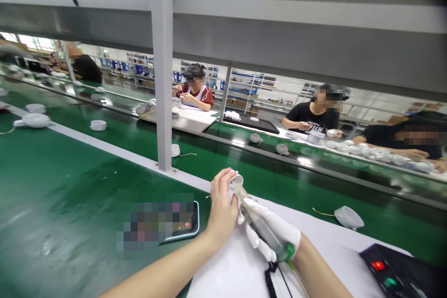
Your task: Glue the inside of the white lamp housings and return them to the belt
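My bare left hand is closed round a small white cup-shaped housing, held up over the white work mat. My right hand, in a white glove, grips a clear syringe-like dispenser with a green rear end. Its tip points into the open mouth of the housing. A black cord and a thin tube trail from the dispenser's back toward me.
A phone lies on the green belt left of my hands. A white housing rests on its side at right, near a black control box with red and green lights. A grey post stands ahead. Other workers sit across the line.
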The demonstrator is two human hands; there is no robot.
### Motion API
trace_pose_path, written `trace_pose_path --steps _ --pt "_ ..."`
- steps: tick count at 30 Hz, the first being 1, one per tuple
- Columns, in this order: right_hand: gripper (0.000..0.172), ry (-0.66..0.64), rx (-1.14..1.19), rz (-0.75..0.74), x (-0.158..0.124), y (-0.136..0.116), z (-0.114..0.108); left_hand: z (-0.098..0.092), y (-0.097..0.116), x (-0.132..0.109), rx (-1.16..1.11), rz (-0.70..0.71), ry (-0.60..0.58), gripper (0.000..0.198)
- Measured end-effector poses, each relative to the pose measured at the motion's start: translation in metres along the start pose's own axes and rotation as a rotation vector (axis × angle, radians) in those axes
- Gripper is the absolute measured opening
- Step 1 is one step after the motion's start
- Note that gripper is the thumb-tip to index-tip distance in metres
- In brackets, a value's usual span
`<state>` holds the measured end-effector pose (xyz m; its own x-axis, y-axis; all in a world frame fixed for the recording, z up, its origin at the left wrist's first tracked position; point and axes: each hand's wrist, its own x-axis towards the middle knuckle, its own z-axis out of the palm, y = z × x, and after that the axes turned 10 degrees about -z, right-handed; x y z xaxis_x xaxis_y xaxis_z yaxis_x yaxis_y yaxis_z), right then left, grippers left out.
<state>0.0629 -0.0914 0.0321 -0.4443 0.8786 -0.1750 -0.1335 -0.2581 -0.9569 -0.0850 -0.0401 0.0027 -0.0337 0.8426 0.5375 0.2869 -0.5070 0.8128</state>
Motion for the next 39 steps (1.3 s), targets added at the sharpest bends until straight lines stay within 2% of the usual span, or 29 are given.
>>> trace_pose_path --steps 15,22,29,39 --pt "0.031 -0.014 0.004 0.005 0.002 0.001 -0.005 -0.001 -0.003 0.001 0.009 0.004 -0.002 0.053" --pt "0.032 -0.006 0.018 -0.012 0.002 0.0 -0.005 -0.002 -0.001 0.001 0.01 -0.018 -0.009 0.046" --pt "0.036 -0.001 0.034 -0.025 0.001 -0.001 -0.008 -0.002 0.001 -0.001 -0.028 -0.025 -0.064 0.049" --pt "0.033 -0.001 0.043 -0.037 -0.003 -0.001 -0.011 -0.002 0.001 -0.002 -0.043 -0.069 -0.123 0.05"
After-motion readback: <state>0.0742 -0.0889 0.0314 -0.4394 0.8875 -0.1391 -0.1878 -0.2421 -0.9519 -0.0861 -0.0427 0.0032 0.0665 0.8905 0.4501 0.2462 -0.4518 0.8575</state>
